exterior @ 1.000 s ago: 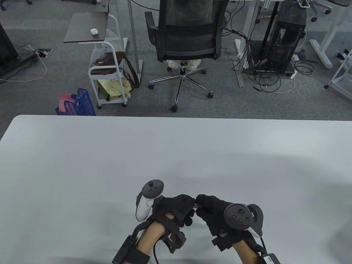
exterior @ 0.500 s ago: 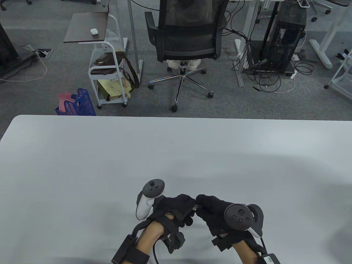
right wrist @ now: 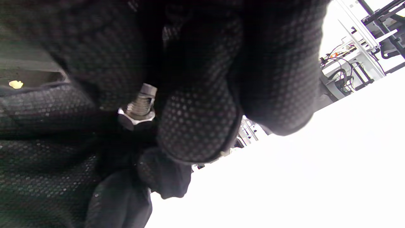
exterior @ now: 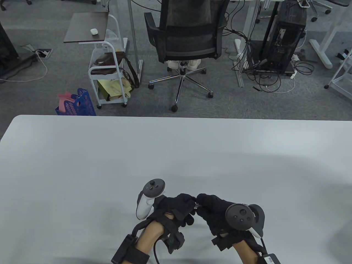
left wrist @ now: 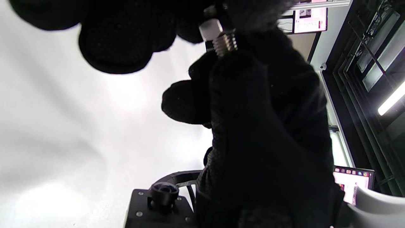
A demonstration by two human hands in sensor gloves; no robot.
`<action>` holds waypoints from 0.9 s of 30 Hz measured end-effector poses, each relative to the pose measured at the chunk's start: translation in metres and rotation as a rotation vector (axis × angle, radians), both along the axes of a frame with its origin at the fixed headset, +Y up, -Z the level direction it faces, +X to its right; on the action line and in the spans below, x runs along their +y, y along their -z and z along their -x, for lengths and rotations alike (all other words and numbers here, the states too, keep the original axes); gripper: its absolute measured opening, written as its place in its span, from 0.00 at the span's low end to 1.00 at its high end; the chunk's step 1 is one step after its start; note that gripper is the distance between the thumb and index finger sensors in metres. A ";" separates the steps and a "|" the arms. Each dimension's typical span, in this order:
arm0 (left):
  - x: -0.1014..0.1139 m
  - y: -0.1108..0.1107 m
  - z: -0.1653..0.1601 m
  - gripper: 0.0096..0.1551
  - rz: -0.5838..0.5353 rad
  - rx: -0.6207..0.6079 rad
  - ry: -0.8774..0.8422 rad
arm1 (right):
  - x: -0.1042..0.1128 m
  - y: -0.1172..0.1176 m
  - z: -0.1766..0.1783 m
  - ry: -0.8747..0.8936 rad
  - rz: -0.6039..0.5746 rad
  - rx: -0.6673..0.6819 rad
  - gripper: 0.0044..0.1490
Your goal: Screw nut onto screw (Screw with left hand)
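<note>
Both gloved hands meet low over the white table [exterior: 176, 154] near its front edge. My right hand [exterior: 200, 204] grips a metal screw [left wrist: 225, 44], whose threaded shaft shows between the hands. My left hand [exterior: 191, 202] pinches a pale nut [left wrist: 210, 30] that sits on the thread. In the right wrist view the thread [right wrist: 141, 106] and the nut [right wrist: 136, 119] show between my right fingers [right wrist: 196, 126] and the left glove [right wrist: 47, 136]. In the table view only a small glint of the screw [exterior: 195, 205] shows.
A black office chair [exterior: 187, 35], a white cart [exterior: 107, 77] and a blue basket [exterior: 77, 104] stand on the floor beyond the table's far edge. Nothing else lies on the table.
The hands stay in the same place. My left hand has turned slightly around the nut; its tracker has shifted a little.
</note>
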State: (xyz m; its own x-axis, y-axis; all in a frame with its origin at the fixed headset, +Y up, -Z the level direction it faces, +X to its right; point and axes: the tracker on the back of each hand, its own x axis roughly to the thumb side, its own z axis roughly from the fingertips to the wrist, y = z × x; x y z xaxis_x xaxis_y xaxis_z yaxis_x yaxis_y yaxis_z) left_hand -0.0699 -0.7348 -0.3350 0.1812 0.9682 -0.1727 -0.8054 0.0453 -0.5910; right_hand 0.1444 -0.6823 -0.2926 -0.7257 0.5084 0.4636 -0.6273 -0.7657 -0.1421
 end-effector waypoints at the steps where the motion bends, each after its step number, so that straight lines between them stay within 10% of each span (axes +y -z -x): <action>1: -0.001 0.000 0.001 0.38 -0.002 0.019 0.011 | 0.000 0.000 0.000 0.001 0.002 0.001 0.30; 27: -0.002 -0.001 -0.001 0.35 -0.005 0.022 0.046 | -0.001 0.000 0.001 -0.007 0.006 -0.001 0.30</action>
